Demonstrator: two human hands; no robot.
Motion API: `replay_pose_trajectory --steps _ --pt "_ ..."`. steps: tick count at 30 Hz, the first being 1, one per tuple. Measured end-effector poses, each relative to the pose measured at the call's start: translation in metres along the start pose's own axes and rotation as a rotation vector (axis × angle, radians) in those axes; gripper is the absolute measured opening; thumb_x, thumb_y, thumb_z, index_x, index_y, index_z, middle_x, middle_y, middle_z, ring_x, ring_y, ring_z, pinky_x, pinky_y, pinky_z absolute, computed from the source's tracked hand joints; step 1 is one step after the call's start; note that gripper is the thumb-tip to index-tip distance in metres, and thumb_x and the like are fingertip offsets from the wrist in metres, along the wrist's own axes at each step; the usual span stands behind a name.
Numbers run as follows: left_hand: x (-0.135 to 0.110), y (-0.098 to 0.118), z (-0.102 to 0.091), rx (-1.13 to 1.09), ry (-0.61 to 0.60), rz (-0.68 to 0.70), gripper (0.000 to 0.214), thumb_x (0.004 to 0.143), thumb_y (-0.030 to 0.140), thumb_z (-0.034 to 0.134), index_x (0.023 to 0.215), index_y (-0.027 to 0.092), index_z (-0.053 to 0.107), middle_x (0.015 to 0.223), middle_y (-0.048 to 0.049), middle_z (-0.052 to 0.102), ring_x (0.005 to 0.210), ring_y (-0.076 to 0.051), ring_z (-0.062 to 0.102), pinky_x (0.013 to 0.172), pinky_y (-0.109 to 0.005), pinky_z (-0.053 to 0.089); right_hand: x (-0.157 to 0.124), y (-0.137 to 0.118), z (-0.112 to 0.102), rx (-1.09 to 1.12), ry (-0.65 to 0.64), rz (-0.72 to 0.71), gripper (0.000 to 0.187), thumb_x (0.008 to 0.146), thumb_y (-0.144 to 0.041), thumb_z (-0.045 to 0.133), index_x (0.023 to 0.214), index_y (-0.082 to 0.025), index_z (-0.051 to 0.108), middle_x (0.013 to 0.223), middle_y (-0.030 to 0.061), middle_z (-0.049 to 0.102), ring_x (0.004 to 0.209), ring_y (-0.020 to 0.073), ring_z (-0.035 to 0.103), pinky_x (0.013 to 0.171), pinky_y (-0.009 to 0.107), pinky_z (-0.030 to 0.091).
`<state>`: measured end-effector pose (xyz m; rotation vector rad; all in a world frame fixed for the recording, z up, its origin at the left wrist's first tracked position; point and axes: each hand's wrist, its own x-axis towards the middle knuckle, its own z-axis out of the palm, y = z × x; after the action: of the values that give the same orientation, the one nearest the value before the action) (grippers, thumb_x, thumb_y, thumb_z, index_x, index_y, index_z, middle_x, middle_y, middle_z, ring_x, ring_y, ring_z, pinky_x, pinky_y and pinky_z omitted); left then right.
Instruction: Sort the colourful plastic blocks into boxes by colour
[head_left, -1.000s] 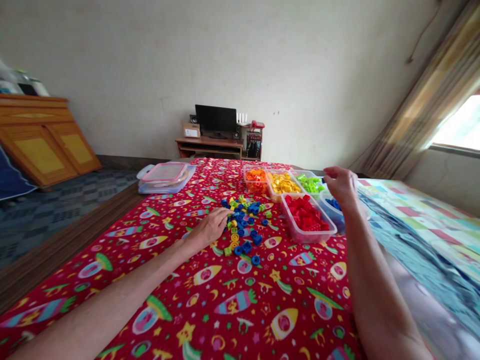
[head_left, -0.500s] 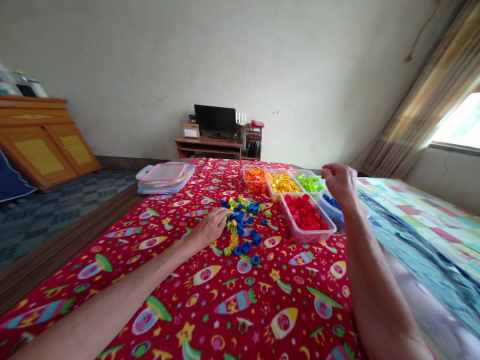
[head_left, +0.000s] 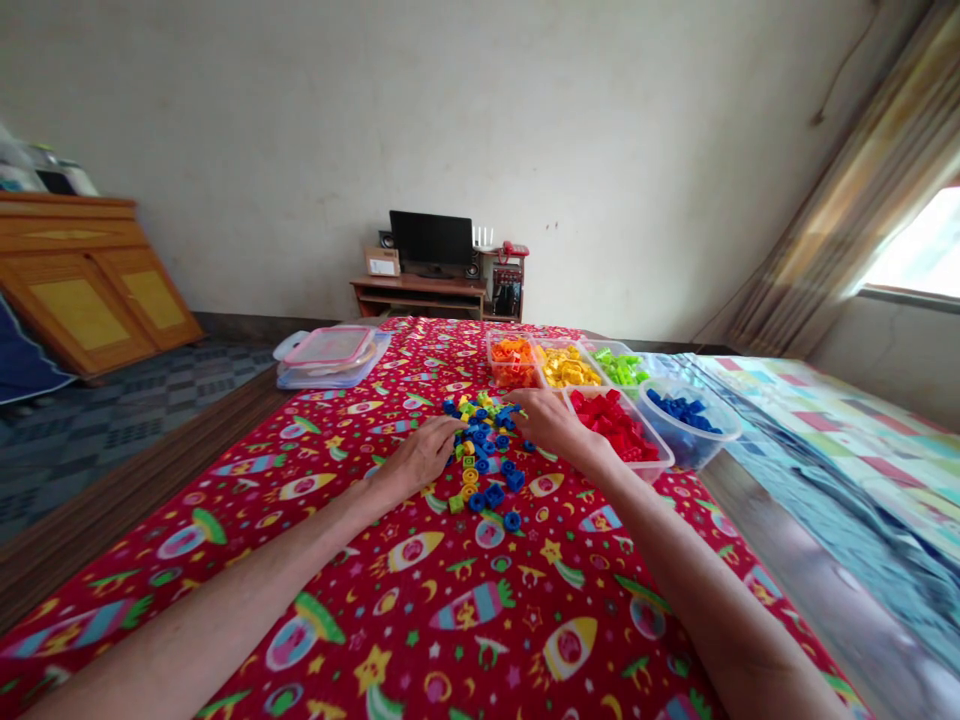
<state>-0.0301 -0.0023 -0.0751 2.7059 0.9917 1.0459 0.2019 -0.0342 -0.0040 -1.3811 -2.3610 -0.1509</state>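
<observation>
A loose pile of small toy building blocks [head_left: 480, 440], mostly blue with some yellow and lime green, lies on the red patterned cloth. At its left edge rests my left hand [head_left: 426, 452], fingers stretched toward the blocks and apparently holding nothing. My right hand [head_left: 551, 418] reaches over the pile's right side, fingers extended and slightly apart at the blue and yellow pieces. Its fingertips partly hide the blocks there. Just beyond that wrist stands a clear tub of red blocks [head_left: 611, 425], and farther right a round tub of blue blocks [head_left: 682, 412].
Behind are clear tubs of orange blocks [head_left: 514, 362], yellow blocks [head_left: 568, 367] and lime-green blocks [head_left: 619, 367]. Stacked lids [head_left: 332, 352] lie at the far left of the cloth [head_left: 405, 620]. Beyond stands a desk [head_left: 420, 288] with a monitor [head_left: 431, 240].
My right hand has come from above the blue tub leftward and down to the pile, uncovering the blue blocks in that tub. My left hand has stayed in place.
</observation>
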Motion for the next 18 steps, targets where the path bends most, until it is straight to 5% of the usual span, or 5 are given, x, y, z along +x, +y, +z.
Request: replay_pose_trajectory --steps 6,12,18 --pt "0.001 0.001 0.0 0.023 -0.007 0.002 0.033 0.091 0.018 0.034 0.112 0.018 0.06 0.109 -0.009 0.064 0.102 -0.021 0.061 0.091 -0.036 0.051 -0.004 -0.005 0.028 -0.012 -0.12 -0.134 0.041 0.079 -0.001 0.047 0.115 -0.016 0.061 0.123 0.0132 0.06 0.116 0.023 0.054 0.099 0.035 0.043" --pt "0.0 0.0 0.0 0.018 -0.008 0.016 0.033 0.091 0.017 0.034 0.112 0.018 0.059 0.109 -0.009 0.064 0.101 -0.021 0.061 0.09 -0.035 0.051 -0.005 0.002 0.024 -0.045 -0.163 -0.022 0.034 0.084 -0.005 0.043 0.111 -0.014 0.062 0.1 0.0107 0.067 0.095 0.0192 0.061 0.088 0.03 0.047" --pt "0.0 -0.005 0.003 0.021 0.002 0.02 0.032 0.093 0.019 0.034 0.112 0.019 0.059 0.108 -0.0087 0.064 0.102 -0.021 0.061 0.09 -0.034 0.051 -0.008 0.006 0.033 -0.1 -0.186 -0.112 0.032 0.081 -0.004 0.048 0.108 -0.011 0.062 0.103 0.0125 0.065 0.099 0.0207 0.057 0.093 0.033 0.044"
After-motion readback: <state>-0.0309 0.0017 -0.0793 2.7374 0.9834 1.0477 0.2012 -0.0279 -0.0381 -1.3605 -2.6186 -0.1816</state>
